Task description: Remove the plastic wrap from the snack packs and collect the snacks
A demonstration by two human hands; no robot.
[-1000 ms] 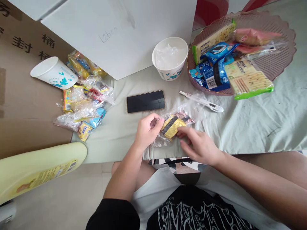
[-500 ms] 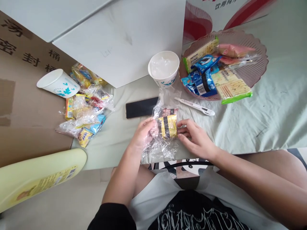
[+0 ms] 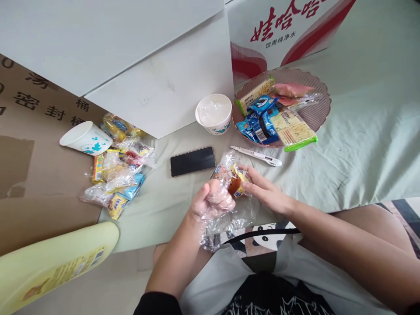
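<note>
My left hand (image 3: 211,199) is closed like a fist with clear plastic film (image 3: 229,225) bunched in and around it. The film trails down past the front edge of the cloth-covered surface. My right hand (image 3: 271,192) pinches a small yellow and brown snack packet (image 3: 235,186), which sits within the film, close against my left fingers. Part of another small packet seems to lie beside it under the film, too covered to make out. Just beyond my hands are a dark phone (image 3: 192,161) and a white pen-like utility knife (image 3: 256,155).
A pink scalloped plate (image 3: 320,111) with several wrapped snacks stands at the back right. A paper cup (image 3: 215,118) stands upright before a white box (image 3: 157,87); another paper cup (image 3: 87,138) lies tipped beside plastic-wrapped snacks (image 3: 126,175). A yellow rounded container (image 3: 65,249) is at lower left.
My left hand has curled into a fist on the film. The packet has turned, now showing its yellow and brown side, and my right fingers grip it. The view has shifted too.
</note>
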